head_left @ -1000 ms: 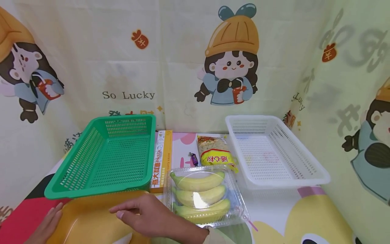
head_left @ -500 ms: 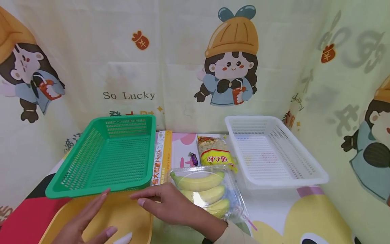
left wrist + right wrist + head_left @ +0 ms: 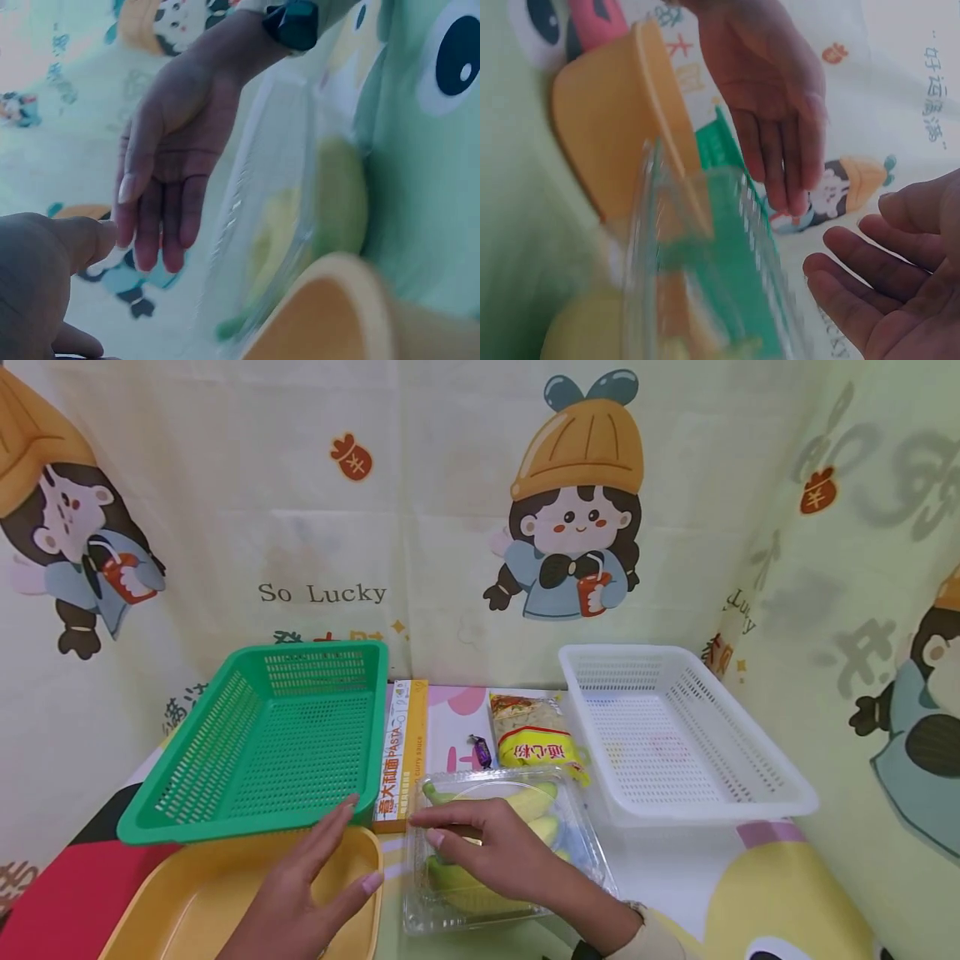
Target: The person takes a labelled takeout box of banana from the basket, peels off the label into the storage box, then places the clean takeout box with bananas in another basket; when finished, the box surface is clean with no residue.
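Note:
My left hand (image 3: 300, 893) hovers over the right side of a yellow basin (image 3: 161, 902), fingers extended and thumb apart, holding nothing. My right hand (image 3: 495, 852) is above a clear plastic box (image 3: 450, 920) with bananas (image 3: 536, 800) inside, and it partly covers them. Seen from the right wrist, the right hand's fingers (image 3: 862, 259) are spread and slightly bent, above the box lid and apart from it. In the left wrist view, the right palm (image 3: 187, 142) shows bare, with fingers nearly straight.
A green basket (image 3: 300, 760) stands behind the basin, a white basket (image 3: 660, 760) at the back right. Between them lie a pasta box (image 3: 401, 752), a purple-wrapped candy (image 3: 481, 752) and a yellow-labelled bag of pasta (image 3: 536, 735). A printed curtain (image 3: 442, 527) hangs behind.
Both hands have moved right: the left from the basin's left rim to its right side, the right from over the basin to over the banana box. The objects on the table stay put.

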{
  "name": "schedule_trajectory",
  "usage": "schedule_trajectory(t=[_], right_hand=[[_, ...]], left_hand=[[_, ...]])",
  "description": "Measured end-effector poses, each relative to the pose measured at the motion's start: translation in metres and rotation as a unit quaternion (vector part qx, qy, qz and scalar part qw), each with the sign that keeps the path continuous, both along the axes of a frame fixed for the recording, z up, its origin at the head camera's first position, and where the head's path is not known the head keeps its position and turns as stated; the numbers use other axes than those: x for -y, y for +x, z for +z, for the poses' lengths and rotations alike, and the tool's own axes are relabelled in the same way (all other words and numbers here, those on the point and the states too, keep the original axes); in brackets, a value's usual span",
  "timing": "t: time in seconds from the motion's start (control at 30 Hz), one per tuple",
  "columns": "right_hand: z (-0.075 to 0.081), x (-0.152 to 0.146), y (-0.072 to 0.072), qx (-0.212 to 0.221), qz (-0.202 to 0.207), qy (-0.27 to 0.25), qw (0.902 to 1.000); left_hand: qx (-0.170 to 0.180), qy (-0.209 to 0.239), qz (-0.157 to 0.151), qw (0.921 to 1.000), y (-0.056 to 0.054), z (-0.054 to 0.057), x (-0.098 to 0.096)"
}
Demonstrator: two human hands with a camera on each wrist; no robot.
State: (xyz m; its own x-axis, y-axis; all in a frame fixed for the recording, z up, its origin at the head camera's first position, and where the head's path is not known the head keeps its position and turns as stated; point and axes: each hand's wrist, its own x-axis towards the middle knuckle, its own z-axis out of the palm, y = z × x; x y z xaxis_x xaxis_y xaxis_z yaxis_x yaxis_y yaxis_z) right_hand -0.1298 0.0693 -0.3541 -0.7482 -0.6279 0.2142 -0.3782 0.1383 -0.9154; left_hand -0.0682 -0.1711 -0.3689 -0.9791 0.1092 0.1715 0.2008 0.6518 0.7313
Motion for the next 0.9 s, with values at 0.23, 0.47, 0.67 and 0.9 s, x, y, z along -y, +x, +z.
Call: schedule_trajectory(t=[0.23, 0.47, 0.67, 0.9], right_hand=[[-0.008, -0.036, -0.004, -0.015, -0.023, 0.008, 0.9996], [-0.011, -0.069, -0.004, -0.046, -0.067, 0.031, 0.9962], [-0.016, -0.095, -0.005, -0.089, -0.095, 0.035, 0.9909], [-0.027, -0.117, -0.003, -0.143, -0.117, 0.041, 0.9819]], left_hand=[[0.079, 0.022, -0.026, 0.9963, -0.007, 0.003, -0.02], [0.081, 0.035, -0.04, 0.9952, -0.012, 0.005, -0.034], [0.071, 0.034, -0.058, 0.9952, -0.015, 0.001, -0.039], [0.051, 0.046, -0.083, 0.9942, -0.02, -0.006, -0.042]])
